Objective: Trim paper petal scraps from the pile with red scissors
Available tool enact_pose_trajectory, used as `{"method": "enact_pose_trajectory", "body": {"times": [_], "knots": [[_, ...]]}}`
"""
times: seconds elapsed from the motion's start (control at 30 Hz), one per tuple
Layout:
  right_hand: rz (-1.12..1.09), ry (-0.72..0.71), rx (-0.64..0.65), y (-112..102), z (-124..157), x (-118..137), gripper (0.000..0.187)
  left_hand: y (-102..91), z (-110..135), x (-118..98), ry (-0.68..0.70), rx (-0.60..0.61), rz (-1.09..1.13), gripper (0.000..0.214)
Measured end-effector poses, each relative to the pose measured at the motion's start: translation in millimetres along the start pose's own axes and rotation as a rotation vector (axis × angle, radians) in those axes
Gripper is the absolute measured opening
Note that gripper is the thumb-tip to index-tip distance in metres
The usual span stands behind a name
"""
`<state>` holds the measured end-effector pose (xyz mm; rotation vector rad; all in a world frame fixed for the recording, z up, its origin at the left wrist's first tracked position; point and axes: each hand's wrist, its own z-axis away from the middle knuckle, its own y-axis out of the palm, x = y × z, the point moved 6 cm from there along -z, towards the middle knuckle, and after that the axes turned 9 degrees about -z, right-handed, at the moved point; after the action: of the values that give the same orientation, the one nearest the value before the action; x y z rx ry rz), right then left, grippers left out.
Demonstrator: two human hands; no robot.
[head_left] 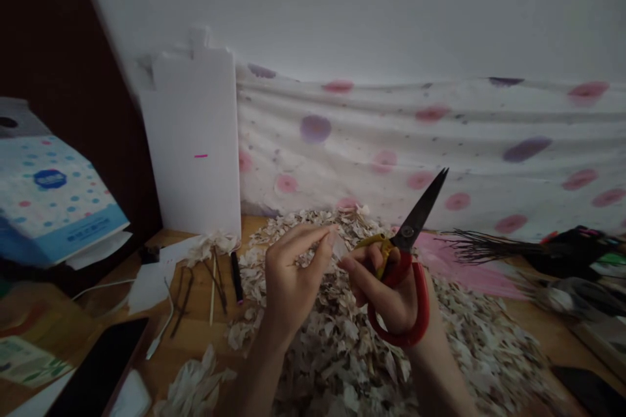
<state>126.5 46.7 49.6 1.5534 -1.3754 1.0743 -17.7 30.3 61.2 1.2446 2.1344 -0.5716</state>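
Observation:
My right hand (376, 293) is shut on a pair of red-handled scissors (408, 273), whose dark blades point up and to the right, slightly open. My left hand (291, 277) is raised beside them, with its fingertips pinched on a small pale scrap (338, 246) close to the blades. Below both hands lies a wide heap of white and brown petal-like scraps (342, 352). The heap's material cannot be told exactly, and my hands and wrists hide part of it.
A wooden table (195, 319) holds a black marker (237, 277), crumpled white tissue (195, 388), a black phone (98, 368) and a blue-dotted box (51, 199). A dark bristly bundle (493, 247) lies right. Behind stand a white board (193, 143) and spotted cloth (391, 150).

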Motion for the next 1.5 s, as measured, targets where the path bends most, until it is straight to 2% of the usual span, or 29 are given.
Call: {"method": "enact_pose_trajectory", "body": {"times": [0.1, 0.33, 0.47, 0.67, 0.83, 0.93, 1.0, 1.13, 1.23, 1.33, 1.5], "knots": [[-0.020, -0.005, -0.016, -1, 1, -1, 0.046, 0.1, 2, 2, -0.026, -0.021, 0.013, 0.017], [-0.051, -0.050, -0.039, -4, 1, 0, 0.051, 6.0, 3, 16, -0.298, 0.012, 0.175, 0.012], [-0.034, -0.053, -0.035, -5, 2, 1, 0.052, 6.3, 4, 18, -0.322, -0.011, 0.185, 0.012], [-0.062, -0.032, -0.004, -7, 3, 2, 0.052, -1.5, 5, 15, -0.206, -0.125, 0.081, 0.006], [-0.159, -0.039, 0.035, -9, 4, -4, 0.048, -5.7, 8, 2, 0.015, -0.158, -0.148, 0.014], [-0.216, -0.089, 0.090, -10, 7, -10, 0.046, -4.1, 12, 1, 0.013, -0.151, -0.125, 0.016], [-0.238, -0.096, 0.157, -8, 10, -16, 0.054, -4.6, 13, 2, -0.007, -0.176, -0.082, 0.016], [-0.099, -0.068, 0.366, 9, 19, -25, 0.077, -13.0, 9, 0, 0.000, -0.273, -0.041, 0.015], [0.037, -0.043, 0.476, 23, 27, -25, 0.077, -24.5, 5, -4, 0.072, -0.353, -0.123, 0.016], [0.142, -0.049, 0.491, 35, 32, -22, 0.077, -34.0, 3, -10, 0.156, -0.396, -0.224, 0.019], [0.216, -0.067, 0.424, 46, 38, -20, 0.086, -43.2, 2, -15, 0.249, -0.462, -0.279, 0.024]]}}
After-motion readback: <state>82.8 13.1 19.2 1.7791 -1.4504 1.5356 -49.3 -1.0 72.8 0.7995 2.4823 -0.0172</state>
